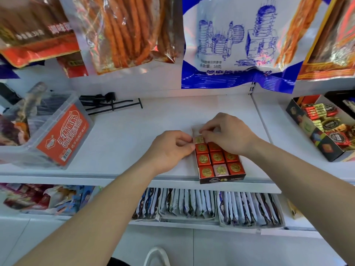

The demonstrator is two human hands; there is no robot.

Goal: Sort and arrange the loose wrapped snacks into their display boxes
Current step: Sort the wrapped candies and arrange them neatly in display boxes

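Observation:
A small dark display box [222, 178] sits at the front edge of the white shelf [134, 131], filled with rows of square red wrapped snacks [217, 157] bearing gold seals. One pink square [221, 169] lies in the front row. My left hand [171, 148] pinches a pale square snack [199, 139] at the box's back left corner. Over the back of the box, my right hand [228, 135] curls its fingertips onto the same pale piece and the snacks beside it.
A clear tub [48, 135] with a red label stands at the left. Black hooks [111, 102] lie at the back. An open box of mixed wrapped sweets [326, 131] sits on the right. Hanging snack bags [226, 45] crowd overhead. Packets [211, 206] fill the lower shelf.

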